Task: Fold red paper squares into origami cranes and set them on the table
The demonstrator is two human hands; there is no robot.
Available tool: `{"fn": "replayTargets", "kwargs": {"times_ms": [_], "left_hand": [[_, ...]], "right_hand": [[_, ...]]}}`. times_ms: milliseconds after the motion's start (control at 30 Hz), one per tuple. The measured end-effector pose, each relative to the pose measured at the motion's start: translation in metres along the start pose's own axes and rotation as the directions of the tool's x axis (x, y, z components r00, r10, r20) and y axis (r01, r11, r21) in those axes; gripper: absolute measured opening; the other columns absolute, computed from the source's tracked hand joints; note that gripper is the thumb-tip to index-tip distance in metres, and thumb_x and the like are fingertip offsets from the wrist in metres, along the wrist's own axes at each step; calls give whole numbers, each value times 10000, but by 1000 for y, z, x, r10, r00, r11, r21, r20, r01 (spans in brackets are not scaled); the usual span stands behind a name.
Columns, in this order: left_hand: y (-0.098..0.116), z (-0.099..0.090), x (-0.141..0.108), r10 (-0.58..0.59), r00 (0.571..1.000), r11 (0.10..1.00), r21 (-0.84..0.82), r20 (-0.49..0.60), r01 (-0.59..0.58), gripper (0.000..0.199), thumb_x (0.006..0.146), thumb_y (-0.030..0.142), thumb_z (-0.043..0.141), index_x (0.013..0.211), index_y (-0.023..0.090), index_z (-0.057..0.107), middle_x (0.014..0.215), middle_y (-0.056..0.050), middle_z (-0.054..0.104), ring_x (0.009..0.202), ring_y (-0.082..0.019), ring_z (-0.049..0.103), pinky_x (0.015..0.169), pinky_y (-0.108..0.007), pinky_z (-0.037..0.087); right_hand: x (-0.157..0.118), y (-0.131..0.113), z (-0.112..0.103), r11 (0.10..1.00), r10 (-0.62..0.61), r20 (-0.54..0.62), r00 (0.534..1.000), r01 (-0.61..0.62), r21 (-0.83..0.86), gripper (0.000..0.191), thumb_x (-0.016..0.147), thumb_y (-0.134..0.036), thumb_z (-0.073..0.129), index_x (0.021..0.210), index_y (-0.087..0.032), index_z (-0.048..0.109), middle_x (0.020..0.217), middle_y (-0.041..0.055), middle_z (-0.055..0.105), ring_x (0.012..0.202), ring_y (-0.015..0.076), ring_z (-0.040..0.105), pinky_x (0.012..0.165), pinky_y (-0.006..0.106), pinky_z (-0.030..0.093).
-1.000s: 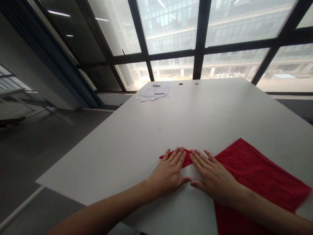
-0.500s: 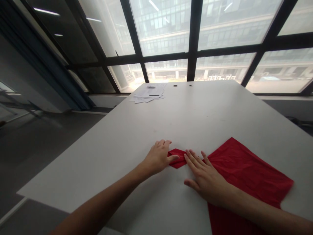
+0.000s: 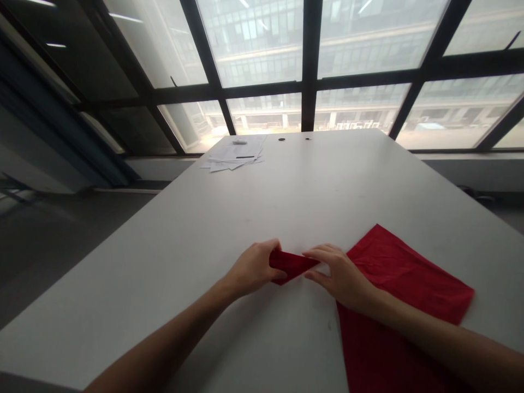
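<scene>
My left hand [image 3: 256, 267] is closed on the left end of a small folded red piece [image 3: 292, 264], thumb in front and fingers behind. The piece tapers to a point on the right; I cannot tell whether it is paper or cloth. Around that point is my right hand [image 3: 341, 275], its thumb and fingers apart and not pressed together. Under my right hand and forearm lies a large red sheet [image 3: 409, 273], flat with light creases and partly covered by the arm.
The white table [image 3: 204, 218] reaches toward large dark-framed windows [image 3: 262, 93]. Loose papers [image 3: 235, 155] lie at its far left, with a dark thin item on them. Two small dark spots are near the far edge. A blue curtain [image 3: 61, 120] hangs at the left.
My left hand has closed on the folded red piece, which now shows a tapered shape. My right hand has lifted from lying flat on it and curled. The view has shifted slightly right.
</scene>
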State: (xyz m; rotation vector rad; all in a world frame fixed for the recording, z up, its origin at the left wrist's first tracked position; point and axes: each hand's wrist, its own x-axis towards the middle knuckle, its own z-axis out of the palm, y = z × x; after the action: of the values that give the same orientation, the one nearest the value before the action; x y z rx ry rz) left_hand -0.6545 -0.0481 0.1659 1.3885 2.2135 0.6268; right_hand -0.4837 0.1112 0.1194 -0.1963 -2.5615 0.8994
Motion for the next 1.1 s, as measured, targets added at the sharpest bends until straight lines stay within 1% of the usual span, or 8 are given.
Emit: {"fn": "replayTargets", "kwargs": {"times_ms": [167, 267, 400, 567, 667, 767, 933, 1100], "left_hand": [[16, -4, -11, 104, 988, 991, -71, -114, -113, 351, 715, 329, 782, 1017, 216, 643, 927, -31, 721, 798, -200, 647, 702, -290, 477], [20, -8, -13, 118, 993, 974, -196, 8, -115, 410, 740, 370, 773, 1100, 203, 673, 946, -51, 732, 831, -206, 659, 730, -291, 492], [15, -7, -12, 42, 978, 919, -391, 206, 43, 295, 863, 406, 627, 840, 127, 721, 680, -26, 670, 586, -141, 590, 531, -235, 416], [8, -2, -9, -6, 975, 852, -509, 224, 122, 341, 855, 433, 662, 885, 101, 736, 712, -54, 691, 594, -150, 605, 530, -244, 439], [9, 0, -10, 129, 991, 943, -308, -19, -128, 299, 916, 412, 609, 890, 156, 761, 778, -62, 718, 682, -163, 625, 612, -268, 477], [6, 0, -10, 412, 877, 910, 155, -246, -384, 253, 971, 366, 548, 973, 230, 761, 897, -56, 739, 844, -182, 631, 778, -314, 484], [-4, 7, -7, 630, 745, 691, 594, -217, -411, 230, 998, 286, 499, 1088, 225, 702, 1008, -56, 731, 942, -204, 613, 823, -356, 443], [-6, 22, -4, 559, 820, 701, 599, -125, -386, 281, 1006, 272, 480, 1259, 227, 594, 1128, -64, 695, 971, -224, 604, 843, -386, 451]], "right_hand": [[2, -6, -8, 989, 38, -78, 996, -26, 149, 78, 880, -176, 641, 863, -215, 707, 818, 21, 708, 764, 184, 636, 750, 345, 519], [3, -7, -12, 972, 36, -94, 995, -13, 235, 78, 887, -210, 628, 871, -214, 704, 827, 28, 706, 767, 186, 638, 699, 323, 526], [6, -4, -15, 933, 98, -100, 990, -56, 357, 118, 868, -292, 668, 940, -207, 706, 879, 41, 725, 803, 195, 668, 711, 324, 556], [10, -3, -16, 829, 174, -63, 983, -112, 548, 193, 865, -356, 693, 953, -184, 698, 884, 52, 737, 801, 196, 689, 707, 320, 577], [9, -4, -18, 884, 138, -166, 976, -45, 465, 127, 879, -321, 677, 880, -196, 698, 845, 38, 727, 786, 190, 674, 727, 329, 566], [7, -3, -18, 951, 3, -282, 959, 85, 297, 129, 870, -296, 685, 967, -212, 687, 922, 52, 717, 851, 205, 665, 782, 361, 557], [4, 5, -20, 947, -319, -254, 913, 317, -53, 114, 932, -191, 583, 901, -228, 686, 853, 44, 708, 813, 189, 637, 766, 356, 507], [6, 13, -21, 853, -407, -77, 910, 348, -389, 223, 944, -95, 504, 833, -199, 666, 893, 56, 705, 876, 199, 613, 833, 364, 443]]}}
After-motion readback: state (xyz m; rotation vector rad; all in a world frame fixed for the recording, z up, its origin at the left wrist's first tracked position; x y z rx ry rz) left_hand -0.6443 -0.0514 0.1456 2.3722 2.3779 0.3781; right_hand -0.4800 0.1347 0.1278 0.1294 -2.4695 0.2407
